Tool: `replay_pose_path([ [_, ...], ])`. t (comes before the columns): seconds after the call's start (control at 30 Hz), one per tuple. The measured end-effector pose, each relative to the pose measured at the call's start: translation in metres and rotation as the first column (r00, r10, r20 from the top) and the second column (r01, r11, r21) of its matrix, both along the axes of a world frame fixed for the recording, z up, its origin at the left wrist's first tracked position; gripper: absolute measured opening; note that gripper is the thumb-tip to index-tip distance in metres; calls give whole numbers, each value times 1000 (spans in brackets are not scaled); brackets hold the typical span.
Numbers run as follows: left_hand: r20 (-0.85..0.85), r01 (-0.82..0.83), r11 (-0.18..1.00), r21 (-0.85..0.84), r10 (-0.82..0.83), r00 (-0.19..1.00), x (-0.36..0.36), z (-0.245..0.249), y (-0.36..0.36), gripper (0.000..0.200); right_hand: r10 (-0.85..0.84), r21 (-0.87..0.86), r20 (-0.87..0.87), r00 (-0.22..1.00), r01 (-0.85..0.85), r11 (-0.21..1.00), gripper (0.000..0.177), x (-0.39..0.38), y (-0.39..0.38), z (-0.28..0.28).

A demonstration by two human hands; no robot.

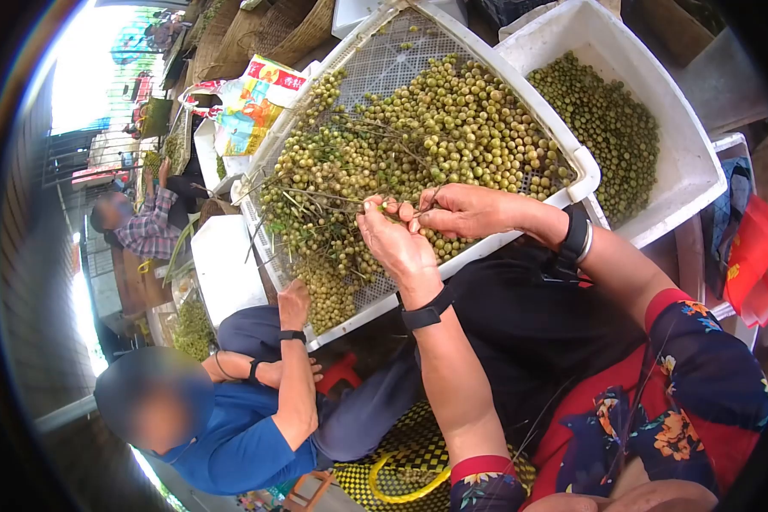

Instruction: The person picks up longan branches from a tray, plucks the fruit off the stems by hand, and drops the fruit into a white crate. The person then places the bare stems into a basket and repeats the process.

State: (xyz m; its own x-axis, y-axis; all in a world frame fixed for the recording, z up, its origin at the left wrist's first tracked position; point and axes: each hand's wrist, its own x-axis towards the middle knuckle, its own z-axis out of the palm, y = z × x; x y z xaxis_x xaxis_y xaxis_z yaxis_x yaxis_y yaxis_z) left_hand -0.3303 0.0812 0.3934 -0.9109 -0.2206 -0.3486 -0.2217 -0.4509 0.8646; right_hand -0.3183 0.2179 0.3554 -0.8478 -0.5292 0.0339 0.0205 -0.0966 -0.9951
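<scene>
My left hand (pixel 397 246) is closed in a pinch above a large white perforated crate (pixel 584 166) holding small round yellow-green fruits (pixel 474 119). Close beside it, my right hand (pixel 468 212) also pinches, its fingertips almost meeting those of the left. Between them runs a thin twig (pixel 328 196), which stretches left over the crate with leafy bits. Exactly what sits between the right fingertips is partly hidden. Loose stems and leaves (pixel 316 226) lie mixed with the fruits on the crate's left side.
A white foam box (pixel 687 158) of smaller-looking green fruits (pixel 602 128) stands at the upper right. A co-worker in blue (pixel 239 444) sits at left, one hand (pixel 294 303) at the crate's edge. A colourful bag (pixel 252 102), a yellow-black woven basket (pixel 401 461) and another person (pixel 149 226) are also there.
</scene>
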Motion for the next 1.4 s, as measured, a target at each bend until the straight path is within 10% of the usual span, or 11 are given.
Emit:
replay_pose_path([
  [0.17, 9, 18, 969, 245, -20, 1000, -9, -12, -22, 10, 211, -80, 435, 875, -196, 977, 27, 7, 10, 9],
  [0.33, -11, -41, 903, 427, 51, 999, -13, -13, -41, 11, 252, -516, 520, 816, 65, 854, 15, 16, 17, 1],
  [0.5, -88, -1, 893, 450, 46, 995, -8, -5, -25, 7, 204, -500, 565, 799, 136, 855, 17, 9, -5, -14],
  [1.1, -72, 39, 969, 246, -21, 997, -3, 13, 1, 12, 190, -440, 539, 821, 82, 894, 23, 19, -9, -5],
  [1.2, -135, 85, 995, -61, -92, 987, 2, 16, 12, 14, 185, -472, 477, 859, 73, 879, 24, 16, -15, -17],
  [1.23, -256, 26, 909, -416, -144, 956, -1, -8, 8, 16, 145, -457, 471, 870, 100, 884, 25, 16, -18, -24],
  [1.4, -122, 96, 995, -35, -99, 988, 7, 22, 29, 16, 99, -409, 426, 899, 94, 908, 21, 23, -1, -3],
])
